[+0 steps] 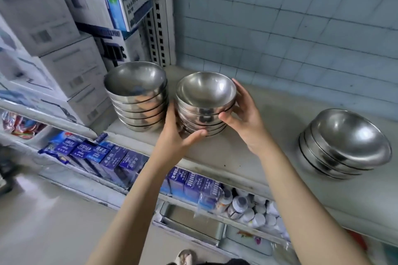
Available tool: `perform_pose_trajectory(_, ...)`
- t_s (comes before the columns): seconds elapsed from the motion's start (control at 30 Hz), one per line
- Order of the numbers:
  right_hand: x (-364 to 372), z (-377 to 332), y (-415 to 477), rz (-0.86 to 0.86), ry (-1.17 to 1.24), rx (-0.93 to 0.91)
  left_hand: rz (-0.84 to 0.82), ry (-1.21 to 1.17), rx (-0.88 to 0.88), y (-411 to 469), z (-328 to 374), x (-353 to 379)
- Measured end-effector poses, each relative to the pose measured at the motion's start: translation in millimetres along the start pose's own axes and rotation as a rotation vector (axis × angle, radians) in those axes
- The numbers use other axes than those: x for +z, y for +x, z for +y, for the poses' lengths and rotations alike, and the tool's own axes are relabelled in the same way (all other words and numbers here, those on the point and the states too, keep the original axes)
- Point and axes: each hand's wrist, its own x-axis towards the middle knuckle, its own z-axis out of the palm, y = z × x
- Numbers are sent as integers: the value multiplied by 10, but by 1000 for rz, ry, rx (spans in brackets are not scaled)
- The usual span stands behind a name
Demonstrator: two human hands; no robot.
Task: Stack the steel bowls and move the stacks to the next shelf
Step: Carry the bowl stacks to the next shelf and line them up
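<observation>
A stack of several steel bowls (204,101) stands on the pale shelf (247,157), held between both hands. My left hand (178,133) grips its left and lower side, thumb curled under the front. My right hand (243,114) grips the right side, thumb on the front and fingers round the back. Just to the left stands a taller stack of steel bowls (137,97), close to the held one. A third, tilted stack of steel bowls (342,146) sits far right on the same shelf.
Cardboard boxes (64,49) crowd the shelf section to the left, behind a perforated upright post (159,17). A tiled wall backs the shelf. Below are blue cartons (120,161), white bottles (247,206) and a steel tray (189,219).
</observation>
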Motion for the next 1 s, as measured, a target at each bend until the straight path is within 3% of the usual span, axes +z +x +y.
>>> perform_pose_trajectory(0.13,23,-4,-47,18,-40,21,23,2,84,-15,28,3)
perform_pose_trajectory(0.57,15,19,-67,-55,-61,40,23,6,125,36,-49,16)
perform_pose_trajectory(1.0,-44,-194,67,-17,-150,46,6,15,130,48,-56,11)
